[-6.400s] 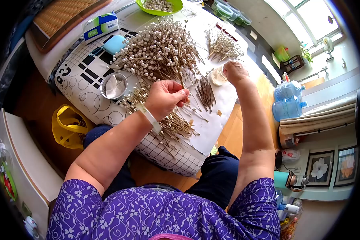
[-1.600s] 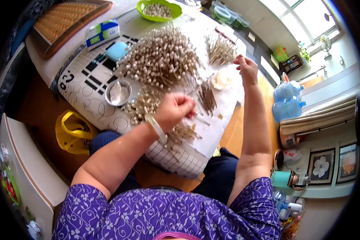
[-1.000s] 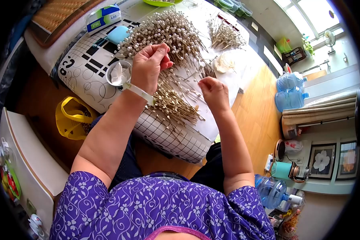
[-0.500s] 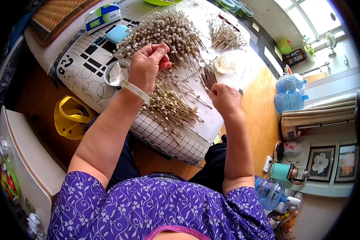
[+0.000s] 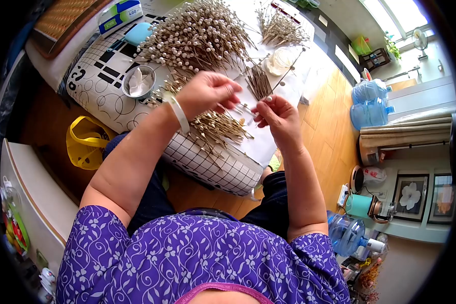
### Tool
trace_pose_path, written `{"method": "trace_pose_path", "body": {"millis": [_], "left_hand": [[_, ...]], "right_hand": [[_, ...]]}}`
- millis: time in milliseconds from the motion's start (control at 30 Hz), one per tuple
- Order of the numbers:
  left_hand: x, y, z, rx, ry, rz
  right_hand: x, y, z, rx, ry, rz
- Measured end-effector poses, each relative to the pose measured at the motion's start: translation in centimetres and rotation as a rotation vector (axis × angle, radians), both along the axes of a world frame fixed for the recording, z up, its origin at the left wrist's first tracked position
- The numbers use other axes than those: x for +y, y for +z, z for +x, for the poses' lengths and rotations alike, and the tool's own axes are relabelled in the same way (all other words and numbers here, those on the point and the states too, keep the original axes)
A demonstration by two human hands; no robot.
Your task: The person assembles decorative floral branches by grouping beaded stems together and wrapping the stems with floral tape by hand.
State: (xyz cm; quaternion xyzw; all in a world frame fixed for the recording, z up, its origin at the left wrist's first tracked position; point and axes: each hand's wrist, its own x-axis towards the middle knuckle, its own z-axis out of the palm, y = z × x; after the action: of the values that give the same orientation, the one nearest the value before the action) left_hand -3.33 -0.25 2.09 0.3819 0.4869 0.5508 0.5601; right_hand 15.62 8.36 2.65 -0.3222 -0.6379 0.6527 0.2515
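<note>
Here, in the head view, right of center, the right hand has its grip pinched on a thin budded stem; left of it hovers the left hand, fingers curled, its hold unclear. The white-budded bunch spreads over the tabletop at upper center.

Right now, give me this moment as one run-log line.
right hand: pinching thin stem | left hand: close by, grip unclear | white-budded stems: heaped on table | bare brown sticks: bunched beyond hands
</note>
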Motion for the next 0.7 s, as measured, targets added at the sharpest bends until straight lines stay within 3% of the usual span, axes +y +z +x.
{"method": "trace_pose_path", "body": {"millis": [100,300,367,433,500,633,700], "left_hand": [[0.1,-0.2,1.7,-0.096,-0.122,-0.019],[0.0,0.0,-0.4,-0.067,0.049,0.134],[-0.3,0.7,-1.2,-0.087,0.205,0.141],[0.1,0.7,-2.2,-0.174,0.32,0.143],[0.1,0.7,-2.5,-0.204,0.361,0.153],[0.0,0.7,-2.3,-0.147,0.405,0.197],[0.1,0.7,-2.5,-0.2,0.435,0.184]], "right_hand": [[0.1,0.1,-2.1,0.162,-0.084,0.145],[0.4,0.7,-4.5,0.175,0.038,0.143],[0.9,0.1,-3.8,-0.173,0.1,0.56],[1.4,-1.3,-2.8,-0.478,0.136,0.664],[1.2,-2.4,-2.1,-0.63,0.099,0.993],[1.7,-3.2,-1.6,-0.868,0.172,1.117],[2.2,-3.8,-1.7,-0.792,0.166,1.164]]}}
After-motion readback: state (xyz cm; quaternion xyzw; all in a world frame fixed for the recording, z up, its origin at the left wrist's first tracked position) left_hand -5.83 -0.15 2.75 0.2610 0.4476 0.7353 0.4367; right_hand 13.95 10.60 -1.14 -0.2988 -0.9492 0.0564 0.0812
